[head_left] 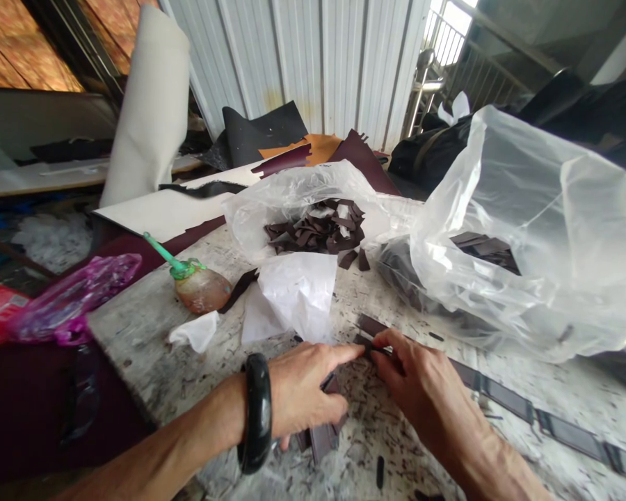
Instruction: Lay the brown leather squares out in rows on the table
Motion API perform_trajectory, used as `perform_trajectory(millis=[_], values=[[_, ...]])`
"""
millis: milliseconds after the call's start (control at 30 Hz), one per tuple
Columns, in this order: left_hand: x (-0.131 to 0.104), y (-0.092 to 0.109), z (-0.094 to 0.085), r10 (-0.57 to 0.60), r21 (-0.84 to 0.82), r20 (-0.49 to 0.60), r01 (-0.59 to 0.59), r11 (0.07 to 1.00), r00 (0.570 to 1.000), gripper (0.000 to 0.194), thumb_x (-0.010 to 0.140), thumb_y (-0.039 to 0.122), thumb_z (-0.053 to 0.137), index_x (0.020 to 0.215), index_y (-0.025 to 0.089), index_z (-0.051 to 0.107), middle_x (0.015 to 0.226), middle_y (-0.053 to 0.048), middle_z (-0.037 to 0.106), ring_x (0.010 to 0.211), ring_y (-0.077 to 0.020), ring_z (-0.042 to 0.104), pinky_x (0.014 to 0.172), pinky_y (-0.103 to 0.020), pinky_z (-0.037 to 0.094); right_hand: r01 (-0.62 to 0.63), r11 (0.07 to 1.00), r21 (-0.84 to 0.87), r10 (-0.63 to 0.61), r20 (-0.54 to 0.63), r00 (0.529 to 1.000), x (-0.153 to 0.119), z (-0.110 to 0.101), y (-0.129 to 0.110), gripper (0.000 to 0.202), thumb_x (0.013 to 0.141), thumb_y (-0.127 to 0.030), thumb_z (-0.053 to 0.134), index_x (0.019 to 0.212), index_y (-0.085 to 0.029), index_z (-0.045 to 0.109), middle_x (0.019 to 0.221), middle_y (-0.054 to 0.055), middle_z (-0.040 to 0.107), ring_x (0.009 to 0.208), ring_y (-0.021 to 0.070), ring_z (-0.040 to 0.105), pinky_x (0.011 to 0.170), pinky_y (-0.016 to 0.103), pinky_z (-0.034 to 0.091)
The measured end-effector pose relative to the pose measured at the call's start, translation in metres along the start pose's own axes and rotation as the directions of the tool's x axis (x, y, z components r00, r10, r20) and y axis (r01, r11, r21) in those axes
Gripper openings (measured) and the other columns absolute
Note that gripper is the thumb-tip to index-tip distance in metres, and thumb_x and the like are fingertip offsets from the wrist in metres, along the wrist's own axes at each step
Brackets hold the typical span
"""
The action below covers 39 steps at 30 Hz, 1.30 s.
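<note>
Corrugated metal wall at the back, and a scuffed, glue-speckled stone surface (151, 348) that's pretty crowded. Going left to right: a purple plastic bag (73, 296) hangs off the far-left edge, then a glue bottle (198, 285) with a green nozzle lies tipped over, up and left of the grip, with a crumpled tissue (195, 330) just under it.

The left hand (302, 390) comes in low with a dark bangle (257, 414) on the wrist, palm down, index finger stretched out to the right. Its lower fingers look curled over a small stack of dark strips (323, 435) right under the palm. The right hand (422, 390) angles in from the lower right, thumb and index pressed together. Both fingertips meet on one small dark leather piece (368, 342), pinching it just above the surface.

Right behind the grip sits white paper (297, 292), then an open bag of cut pieces (318, 229). A big clear bag (526, 229) looms to the right, and a long strap (532, 410) runs off right of the grip.

What could go wrong, I reckon: the piece is tiny and the pinch is fingertip-only, so it could slip or crease. That tipped bottle may leak toward the paper. The big bag could sag over the work.
</note>
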<state>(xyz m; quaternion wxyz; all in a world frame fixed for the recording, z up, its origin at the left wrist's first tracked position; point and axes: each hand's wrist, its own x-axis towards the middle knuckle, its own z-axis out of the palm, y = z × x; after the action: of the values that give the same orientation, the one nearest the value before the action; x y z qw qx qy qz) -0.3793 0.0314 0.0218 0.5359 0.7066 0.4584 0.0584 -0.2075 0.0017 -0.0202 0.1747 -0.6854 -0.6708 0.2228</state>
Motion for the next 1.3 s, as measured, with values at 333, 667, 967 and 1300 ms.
perform_trajectory(millis=[333, 667, 967, 1300], values=[[-0.023, 0.003, 0.015, -0.172, -0.264, -0.041, 0.155, 0.952, 0.984, 0.046, 0.075, 0.039, 0.06, 0.117, 0.021, 0.057, 0.053, 0.005, 0.05, 0.032, -0.0079, 0.041, 0.027, -0.014, 0.031, -0.138, 0.856, 0.498, -0.007, 0.278, 0.961, -0.046, -0.011, 0.015, 0.035, 0.087, -0.053, 0.046, 0.085, -0.023, 0.063, 0.067, -0.002, 0.057, 0.046, 0.0095, 0.04, 0.042, 0.022, 0.03], [-0.029, 0.004, 0.045, -0.148, -0.372, 0.031, 0.149, 0.916, 0.989, 0.036, 0.075, 0.048, 0.062, 0.093, 0.018, 0.054, 0.058, 0.005, 0.047, 0.038, -0.0075, 0.045, 0.029, -0.013, 0.036, -0.283, 0.622, 0.73, -0.039, 0.39, 0.92, -0.065, 0.009, 0.021, 0.03, 0.081, -0.046, 0.056, 0.071, -0.018, 0.055, 0.057, -0.006, 0.044, 0.039, 0.0053, 0.031, 0.034, 0.017, 0.028], [-0.027, -0.009, 0.031, -0.179, -0.391, 0.031, 0.177, 0.903, 0.983, 0.03, 0.081, 0.045, 0.057, 0.093, 0.019, 0.047, 0.056, 0.008, 0.046, 0.038, -0.0052, 0.041, 0.031, -0.011, 0.036, 0.267, 0.945, -0.19, -0.276, -0.021, 0.961, -0.022, -0.015, 0.026, 0.018, 0.089, -0.021, 0.048, 0.104, -0.018, 0.058, 0.096, 0.009, 0.06, 0.069, 0.0225, 0.064, 0.054, 0.03, 0.045], [-0.024, -0.025, 0.029, -0.145, -0.424, 0.094, 0.171, 0.889, 0.985, 0.029, 0.082, 0.044, 0.055, 0.094, 0.019, 0.048, 0.057, 0.006, 0.049, 0.036, -0.0054, 0.042, 0.028, -0.01, 0.032, 0.645, 0.688, -0.333, -0.628, 0.171, 0.759, -0.003, -0.028, 0.031, 0.025, 0.094, -0.011, 0.036, 0.087, -0.017, 0.059, 0.081, 0.005, 0.058, 0.057, 0.015, 0.058, 0.049, 0.027, 0.041]])
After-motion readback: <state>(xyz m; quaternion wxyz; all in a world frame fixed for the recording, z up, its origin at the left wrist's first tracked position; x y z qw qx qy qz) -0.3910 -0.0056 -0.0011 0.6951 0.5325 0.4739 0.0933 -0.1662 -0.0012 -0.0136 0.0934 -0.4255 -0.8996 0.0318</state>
